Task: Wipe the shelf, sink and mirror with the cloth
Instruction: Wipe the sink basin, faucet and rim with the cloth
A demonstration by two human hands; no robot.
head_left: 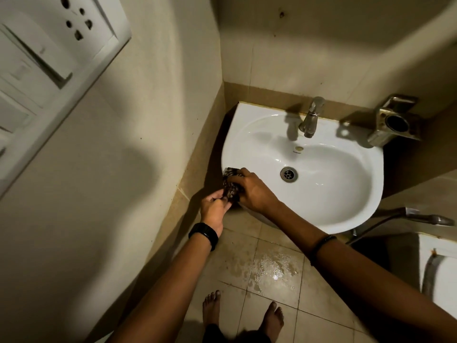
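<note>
Seen from head view: dark patterned cloth point(231, 185) bunched at near-left rim of sink point(249, 134), pinched by left hand point(214, 209) at its near end, gripped by right hand point(252, 188) from above, probably being folded or wrung before wiping basin.

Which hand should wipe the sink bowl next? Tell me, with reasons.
Probably the right hand. It lies over the sink rim, gripping most of the cloth, nearest the bowl. The left hand pinches only the cloth's lower edge, outside the rim, nearer the wall.
</note>
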